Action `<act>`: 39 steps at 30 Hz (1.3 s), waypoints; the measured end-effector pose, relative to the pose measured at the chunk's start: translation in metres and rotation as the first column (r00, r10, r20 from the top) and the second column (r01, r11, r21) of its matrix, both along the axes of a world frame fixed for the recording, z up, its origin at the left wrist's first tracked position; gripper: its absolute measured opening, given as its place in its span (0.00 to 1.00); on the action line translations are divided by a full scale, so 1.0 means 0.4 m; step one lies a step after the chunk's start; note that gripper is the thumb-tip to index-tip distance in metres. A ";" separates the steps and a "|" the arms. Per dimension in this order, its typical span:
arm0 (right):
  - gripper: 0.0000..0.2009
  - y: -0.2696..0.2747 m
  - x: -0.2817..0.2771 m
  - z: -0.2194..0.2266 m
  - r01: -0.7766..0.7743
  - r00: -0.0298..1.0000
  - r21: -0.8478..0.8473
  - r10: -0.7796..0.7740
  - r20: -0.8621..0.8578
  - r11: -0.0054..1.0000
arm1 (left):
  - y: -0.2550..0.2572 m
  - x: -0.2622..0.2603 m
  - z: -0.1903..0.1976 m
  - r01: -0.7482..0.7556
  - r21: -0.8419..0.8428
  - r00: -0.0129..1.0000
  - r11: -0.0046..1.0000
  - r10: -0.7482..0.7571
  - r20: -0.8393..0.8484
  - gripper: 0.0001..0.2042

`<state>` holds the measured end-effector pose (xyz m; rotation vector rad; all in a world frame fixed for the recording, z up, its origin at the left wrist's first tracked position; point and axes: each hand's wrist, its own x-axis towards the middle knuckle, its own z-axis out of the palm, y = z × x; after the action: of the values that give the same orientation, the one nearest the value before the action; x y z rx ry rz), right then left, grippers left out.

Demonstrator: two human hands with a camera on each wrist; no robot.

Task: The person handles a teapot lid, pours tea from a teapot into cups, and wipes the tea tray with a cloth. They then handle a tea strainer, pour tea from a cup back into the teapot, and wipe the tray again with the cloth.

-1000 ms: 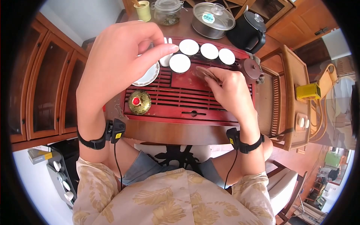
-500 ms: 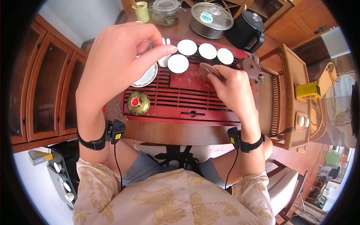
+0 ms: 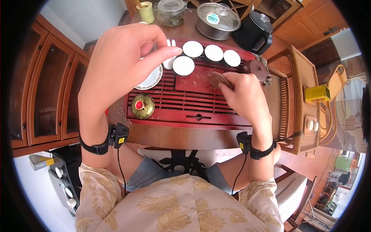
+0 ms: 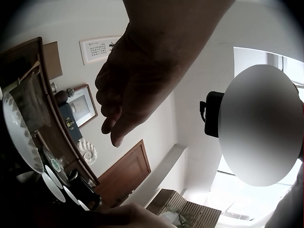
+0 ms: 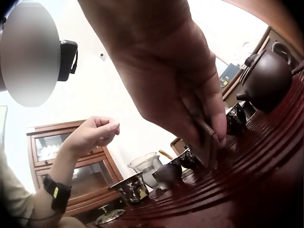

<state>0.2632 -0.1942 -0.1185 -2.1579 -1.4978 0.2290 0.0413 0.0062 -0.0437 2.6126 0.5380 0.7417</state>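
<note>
My right hand pinches a small stack of flat brown coasters between thumb and fingers, low over the red slatted tea tray. From the right wrist view, the coasters are edge-on, close to the slats. Raised over the tray's left side is my left hand, its fingers loosely curled and nothing visible in them. It partly hides a white bowl with a patterned rim. White-lined cups, one of them a cup near the tray's middle, stand beyond both hands.
A brown teapot sits at the tray's right end, and a gold patterned lid with a red knob at its front left. Behind the tray are a glass jar, a lidded steel pot and a black kettle.
My right hand has shifted a little to the right with the coasters, which have tilted in its grip. The left hand has stayed where it was.
</note>
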 end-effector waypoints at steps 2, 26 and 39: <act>0.08 0.008 -0.017 -0.006 -0.028 0.990 0.034 0.033 -0.139 0.999 | 0.000 0.002 0.000 -0.003 -0.003 1.000 1.000 0.003 -0.004 0.11; 0.09 0.017 -0.011 -0.054 0.063 0.998 0.178 -0.064 -0.003 0.982 | 0.001 0.003 -0.004 0.019 0.017 0.999 1.000 -0.019 0.035 0.12; 0.08 0.009 -0.001 -0.056 -0.118 0.990 0.175 0.129 -0.052 0.977 | 0.005 0.005 -0.008 0.005 0.028 1.000 1.000 -0.006 0.020 0.13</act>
<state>0.2628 -0.1906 -0.1409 -1.9085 -1.5581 0.2005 0.0434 0.0081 -0.0469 2.6284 0.5177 0.7781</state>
